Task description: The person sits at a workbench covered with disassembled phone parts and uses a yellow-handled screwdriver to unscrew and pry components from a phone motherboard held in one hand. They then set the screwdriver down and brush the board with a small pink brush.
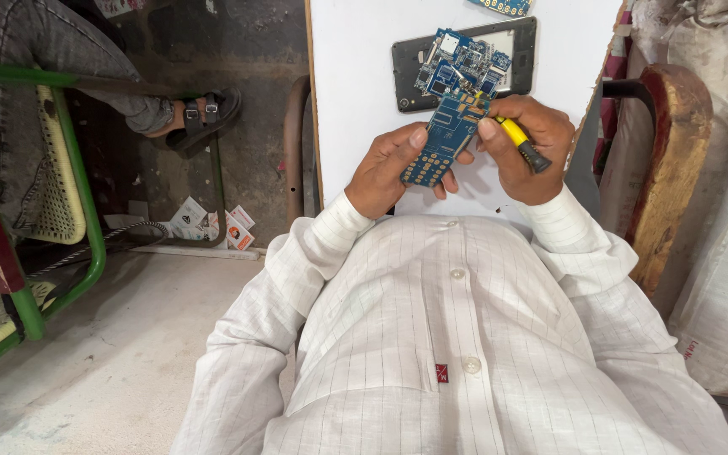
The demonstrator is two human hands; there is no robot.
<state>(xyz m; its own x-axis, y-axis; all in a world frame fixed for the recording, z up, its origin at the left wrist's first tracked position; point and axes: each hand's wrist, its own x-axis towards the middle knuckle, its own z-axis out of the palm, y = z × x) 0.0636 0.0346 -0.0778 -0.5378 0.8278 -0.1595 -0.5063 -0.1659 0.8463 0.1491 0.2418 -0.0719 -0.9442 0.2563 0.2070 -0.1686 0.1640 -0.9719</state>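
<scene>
Left hand (389, 173) closed in a grip on the lower end of a blue circuit board (457, 105), thumb across its face, fingers behind. Right hand (526, 147) wrapped in a grip around a yellow-and-black screwdriver (522, 143), tip at the board's middle. Board held tilted above a white desk (355, 84), just over a dark phone casing (465, 63) lying flat. At far left, a green-framed chair (61, 168) and another person's sandalled foot (200, 118).
</scene>
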